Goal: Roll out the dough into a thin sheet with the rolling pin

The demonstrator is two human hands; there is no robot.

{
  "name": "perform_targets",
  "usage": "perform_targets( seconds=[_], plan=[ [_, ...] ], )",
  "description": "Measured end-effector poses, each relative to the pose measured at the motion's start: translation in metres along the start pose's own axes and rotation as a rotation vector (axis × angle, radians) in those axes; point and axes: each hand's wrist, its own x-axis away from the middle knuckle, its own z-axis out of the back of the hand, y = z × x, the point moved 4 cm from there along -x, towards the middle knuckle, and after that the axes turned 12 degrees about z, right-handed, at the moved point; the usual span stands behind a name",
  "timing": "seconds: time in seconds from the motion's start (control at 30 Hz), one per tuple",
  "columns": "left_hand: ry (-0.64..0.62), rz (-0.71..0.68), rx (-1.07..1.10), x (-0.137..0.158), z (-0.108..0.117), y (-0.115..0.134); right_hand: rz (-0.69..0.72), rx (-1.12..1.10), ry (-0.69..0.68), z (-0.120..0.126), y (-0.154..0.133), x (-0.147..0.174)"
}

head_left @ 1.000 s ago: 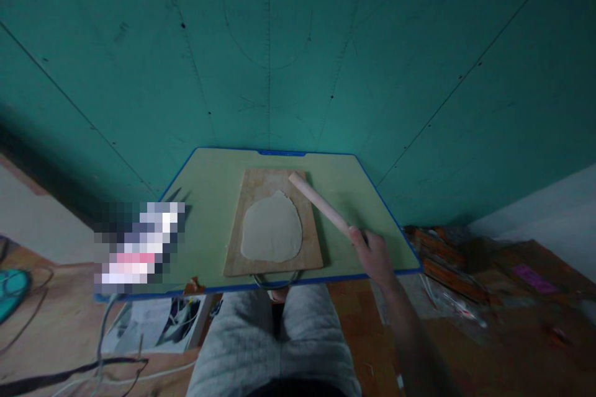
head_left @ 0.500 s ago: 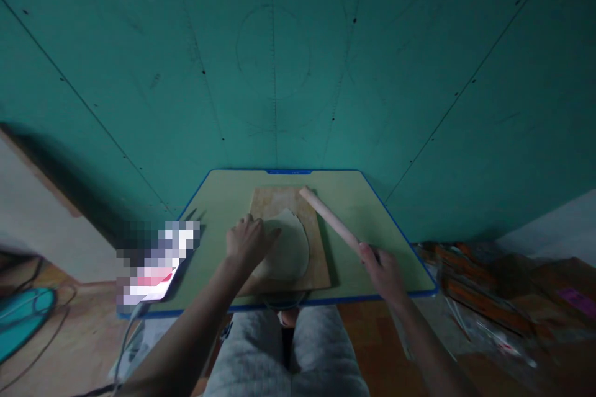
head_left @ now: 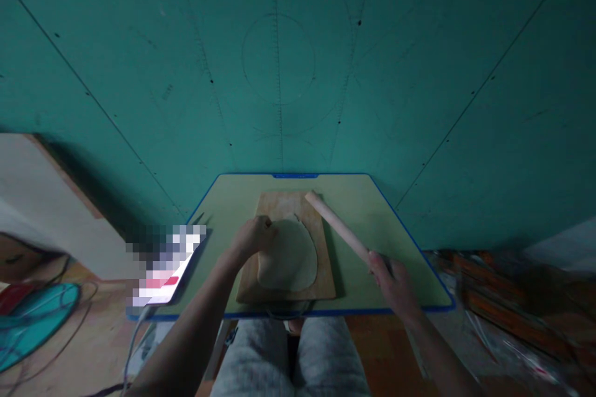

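Observation:
A flat, rounded sheet of dough [head_left: 291, 257] lies on a wooden board [head_left: 328, 279]. At the upper left edge of the dough, my left hand [head_left: 255, 234] is closed, with thumb and curled fingers pinching that edge; the fingertips are partly hidden. My right hand [head_left: 393, 282] grips the near end of a wooden rolling pin [head_left: 339, 226]. The pin slants away to the left, its far end above the board's upper right corner, apart from the dough.
The board rests on a small pale green table [head_left: 377, 211] with a blue rim. A lit, blurred-out screen device [head_left: 170, 279] with a cable stands on the left. Behind is a green wall [head_left: 298, 93]. Plastic-wrapped clutter [head_left: 507, 310] lies on the floor at the right.
My left hand has curled from spread over the dough into a pinch at its edge. The dough's lower left part is now uncovered. The right hand still grips the rolling pin; the view shifted slightly.

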Motion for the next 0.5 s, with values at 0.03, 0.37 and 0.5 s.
perform_targets(
  seconds=[0.03,0.37,0.5],
  plan=[
    [0.004,-0.021,0.026,0.000,-0.001,0.002,-0.003,-0.009,0.006,0.000,0.001,0.000],
    [-0.174,-0.458,0.539,-0.004,0.032,0.022,-0.024,-0.121,0.121,0.005,0.000,0.005],
    [-0.465,-0.620,0.266,-0.004,0.032,0.054,-0.078,-0.143,0.169,0.008,0.005,0.007]
  ],
)
